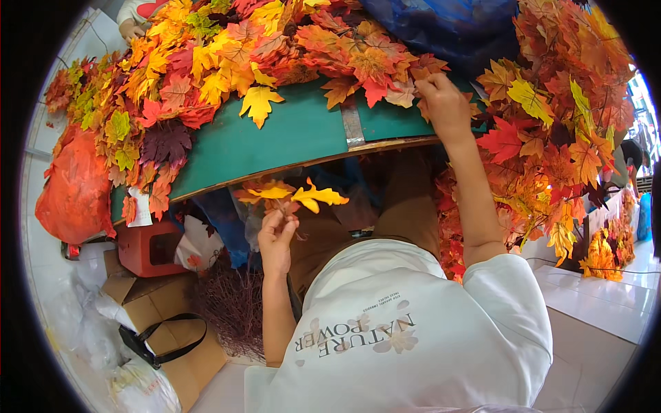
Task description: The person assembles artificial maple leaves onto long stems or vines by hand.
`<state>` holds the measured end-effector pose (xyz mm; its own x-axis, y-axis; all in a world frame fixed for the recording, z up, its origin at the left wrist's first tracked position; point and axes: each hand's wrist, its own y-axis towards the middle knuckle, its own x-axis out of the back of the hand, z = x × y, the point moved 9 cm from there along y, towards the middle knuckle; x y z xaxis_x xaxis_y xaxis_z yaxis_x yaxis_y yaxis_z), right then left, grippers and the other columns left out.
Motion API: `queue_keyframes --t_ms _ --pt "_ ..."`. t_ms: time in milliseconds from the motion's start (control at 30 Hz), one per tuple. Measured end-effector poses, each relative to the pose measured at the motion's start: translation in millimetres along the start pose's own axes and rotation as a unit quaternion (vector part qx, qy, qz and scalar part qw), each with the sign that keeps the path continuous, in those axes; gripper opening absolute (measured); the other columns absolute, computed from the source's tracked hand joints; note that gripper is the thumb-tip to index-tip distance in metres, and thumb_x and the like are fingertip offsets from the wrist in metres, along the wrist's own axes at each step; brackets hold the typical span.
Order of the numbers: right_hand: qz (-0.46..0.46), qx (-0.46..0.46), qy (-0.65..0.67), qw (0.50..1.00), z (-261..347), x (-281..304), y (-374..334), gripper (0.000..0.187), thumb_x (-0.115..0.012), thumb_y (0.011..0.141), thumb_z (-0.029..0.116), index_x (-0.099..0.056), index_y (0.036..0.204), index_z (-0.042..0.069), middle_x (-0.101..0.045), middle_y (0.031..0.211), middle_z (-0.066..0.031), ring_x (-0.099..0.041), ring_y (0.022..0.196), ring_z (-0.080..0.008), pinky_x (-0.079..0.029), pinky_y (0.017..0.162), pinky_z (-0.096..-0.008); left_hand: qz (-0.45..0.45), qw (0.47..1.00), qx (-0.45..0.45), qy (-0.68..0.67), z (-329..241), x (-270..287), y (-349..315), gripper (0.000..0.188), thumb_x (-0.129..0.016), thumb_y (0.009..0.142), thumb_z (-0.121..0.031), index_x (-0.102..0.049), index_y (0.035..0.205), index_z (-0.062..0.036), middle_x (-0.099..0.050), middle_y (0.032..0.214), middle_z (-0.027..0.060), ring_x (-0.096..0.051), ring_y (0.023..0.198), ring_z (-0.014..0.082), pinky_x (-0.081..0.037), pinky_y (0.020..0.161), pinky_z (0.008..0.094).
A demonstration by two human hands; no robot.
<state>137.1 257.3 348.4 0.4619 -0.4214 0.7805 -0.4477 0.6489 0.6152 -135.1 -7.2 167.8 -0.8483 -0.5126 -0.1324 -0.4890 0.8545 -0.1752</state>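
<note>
At eight o'clock, my left hand pinches the stem of a yellow-and-orange, lobed artificial-leaf sprig, blades toward one o'clock; it should be light, bendy, best held there. Around one-thirty, my right hand curls at the red-and-orange artificial-leaf heap; I cannot tell its grip.

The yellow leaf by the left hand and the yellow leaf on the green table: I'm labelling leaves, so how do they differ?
Support: the held leaf is raised on a sprig in the left hand; the table leaf lies over the green table.
Pose: the held leaf points toward the picture's right, the table leaf toward the table's near edge.
Shared: both are yellow and lobed.
</note>
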Motion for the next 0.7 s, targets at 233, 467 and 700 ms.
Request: queue_keyframes --t_ms 233,467,700 --pt "-0.049 -0.054 0.088 0.993 -34.2 23.0 17.0 0.013 -0.066 0.076 0.009 -0.066 0.088 0.007 -0.063 0.080 -0.0088 -0.062 0.072 -0.0237 -0.049 0.064 -0.0311 -0.077 0.985 -0.054 0.145 -31.4 9.5 -5.3 0.019 -0.053 0.087 -0.001 -0.062 0.104 0.0000 -0.055 0.093 0.0029 -0.055 0.082 0.0121 -0.045 0.075 0.0228" --pt "-0.214 -0.323 0.637 0.667 -74.3 22.0 -23.1 0.015 -0.064 0.085 0.009 -0.063 0.094 -0.003 -0.065 0.085 -0.0086 -0.062 0.072 -0.0130 -0.052 0.064 -0.0202 -0.011 0.980 0.031 -0.196 -28.1 -14.7 6.4 0.025 -0.053 0.090 -0.008 -0.057 0.114 0.0004 -0.052 0.079 -0.0018 -0.046 0.062 0.0056 -0.032 0.052 0.0178" --pt "0.118 -0.306 0.808 0.490 125.6 -51.1 -89.9 0.011 -0.063 0.082 0.001 -0.062 0.092 -0.003 -0.065 0.085 -0.0129 -0.066 0.077 -0.0185 -0.054 0.064 -0.0245 0.001 0.969 0.062 -0.238 -34.7 -18.2 -3.7 0.022 -0.057 0.085 0.002 -0.057 0.107 0.0012 -0.063 0.097 0.0103 -0.064 0.087 0.0186 -0.053 0.080 0.0318"
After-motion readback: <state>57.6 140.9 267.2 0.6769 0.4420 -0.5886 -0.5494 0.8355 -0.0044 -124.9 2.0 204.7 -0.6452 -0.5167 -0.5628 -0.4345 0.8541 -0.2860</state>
